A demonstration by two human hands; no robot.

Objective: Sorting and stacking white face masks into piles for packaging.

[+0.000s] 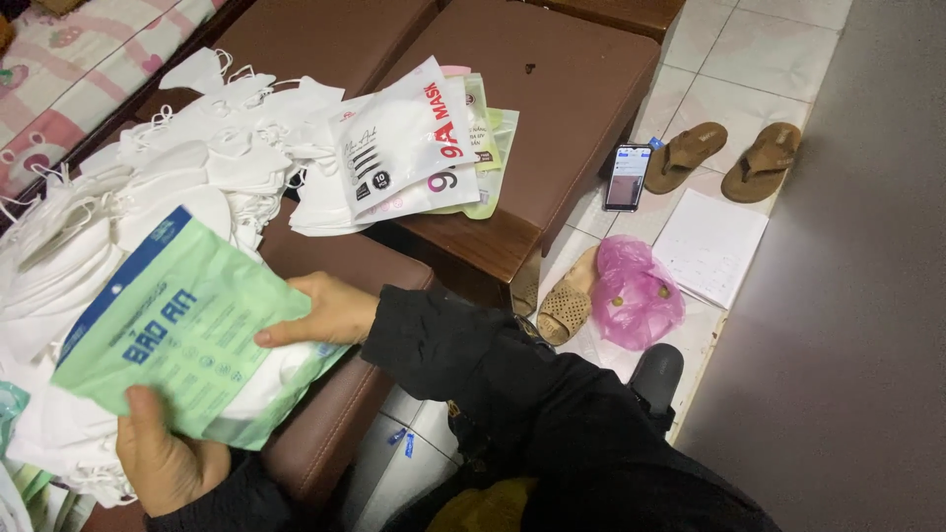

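Note:
A flat green and white mask packet [187,330] with a blue stripe is held between both hands over a brown bench. My left hand [163,458] grips its lower edge from below, thumb on top. My right hand [325,313] pinches its right edge, the black sleeve [493,365] trailing behind. White masks show through the packet's clear part.
A big heap of loose white masks [148,177] covers the brown benches [552,89]. More mask packets [414,148] lie stacked beyond. On the tiled floor are a phone [628,177], sandals [729,158], a pink plastic bag [636,296] and a white sheet [711,246].

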